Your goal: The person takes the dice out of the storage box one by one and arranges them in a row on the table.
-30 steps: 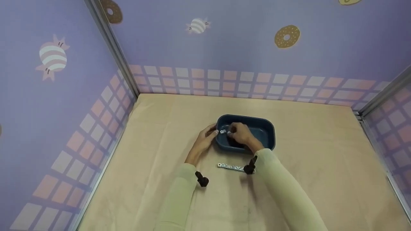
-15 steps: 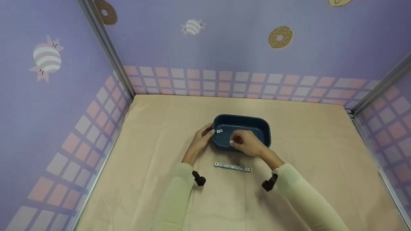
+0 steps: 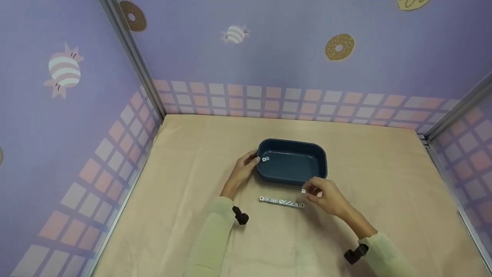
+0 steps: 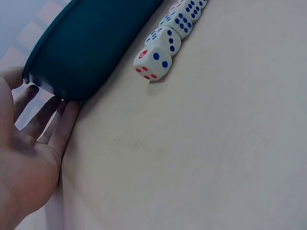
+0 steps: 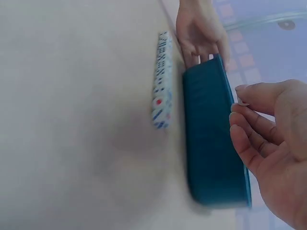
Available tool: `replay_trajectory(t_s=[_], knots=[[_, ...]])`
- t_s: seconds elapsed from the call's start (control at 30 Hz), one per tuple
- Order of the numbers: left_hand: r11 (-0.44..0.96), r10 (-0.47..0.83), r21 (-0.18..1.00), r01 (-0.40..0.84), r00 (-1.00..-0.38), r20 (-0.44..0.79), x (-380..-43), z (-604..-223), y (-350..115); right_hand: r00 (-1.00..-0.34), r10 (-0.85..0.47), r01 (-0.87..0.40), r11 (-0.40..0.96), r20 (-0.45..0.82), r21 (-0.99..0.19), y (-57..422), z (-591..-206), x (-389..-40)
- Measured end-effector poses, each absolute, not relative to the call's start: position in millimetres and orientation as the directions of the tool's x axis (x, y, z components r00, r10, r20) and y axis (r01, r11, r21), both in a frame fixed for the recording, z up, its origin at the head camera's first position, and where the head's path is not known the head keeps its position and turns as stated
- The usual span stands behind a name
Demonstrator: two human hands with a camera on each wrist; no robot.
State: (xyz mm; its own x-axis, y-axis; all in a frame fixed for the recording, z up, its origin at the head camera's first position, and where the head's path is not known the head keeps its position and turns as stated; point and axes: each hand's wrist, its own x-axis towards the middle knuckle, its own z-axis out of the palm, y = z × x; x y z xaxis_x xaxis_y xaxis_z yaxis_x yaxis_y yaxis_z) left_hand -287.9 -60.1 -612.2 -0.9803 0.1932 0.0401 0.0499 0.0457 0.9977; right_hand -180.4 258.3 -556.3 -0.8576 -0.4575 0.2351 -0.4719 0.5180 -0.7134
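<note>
Now pinching one die (image 3: 304, 191) in right hand (image 3: 326, 197), just beyond the right end of the left-right dice row (image 3: 281, 201); nearer than left hand (image 3: 243, 172), open against the tray (image 3: 321, 169).

The right hand (image 3: 326, 196) has come out of the blue tray (image 3: 321, 169), where it was reaching a second ago, and now hovers just off the tray's near right corner, above the right end of the row of dice (image 3: 281, 202). It pinches one white die (image 3: 304, 191) at its fingertips (it lifted this from inside the tray).
</note>
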Motion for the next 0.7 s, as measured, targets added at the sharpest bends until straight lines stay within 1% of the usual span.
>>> replay_trajectory(t_s=[0.13, 0.23, 0.33, 0.5, 0.7], knots=[[0.031, 0.190, 0.999, 0.030, -0.981, 0.024, -287.1, -612.1, -59.2, -0.872, -0.429, -0.448, 0.509, 0.235, -0.735, 270.2, -574.4, -168.2], [0.020, 0.194, 0.999, 0.028, -0.981, 0.023, -287.8, -611.8, -58.5, -0.891, -0.400, -0.417, 0.529, 0.215, -0.739, 274.1, -587.3, -163.8], [0.037, 0.193, 0.999, 0.035, -0.981, 0.027, -289.2, -612.5, -58.5, -0.905, -0.382, -0.387, 0.556, 0.188, -0.735, 275.6, -596.4, -161.6], [0.075, 0.178, 0.996, 0.050, -0.983, 0.036, -289.9, -613.1, -59.5, -0.913, -0.380, -0.354, 0.569, 0.145, -0.742, 275.4, -603.6, -160.2], [0.050, 0.188, 0.998, 0.032, -0.982, 0.022, -289.6, -612.7, -59.3, -0.911, -0.383, -0.362, 0.571, 0.152, -0.737, 274.3, -609.7, -160.2]])
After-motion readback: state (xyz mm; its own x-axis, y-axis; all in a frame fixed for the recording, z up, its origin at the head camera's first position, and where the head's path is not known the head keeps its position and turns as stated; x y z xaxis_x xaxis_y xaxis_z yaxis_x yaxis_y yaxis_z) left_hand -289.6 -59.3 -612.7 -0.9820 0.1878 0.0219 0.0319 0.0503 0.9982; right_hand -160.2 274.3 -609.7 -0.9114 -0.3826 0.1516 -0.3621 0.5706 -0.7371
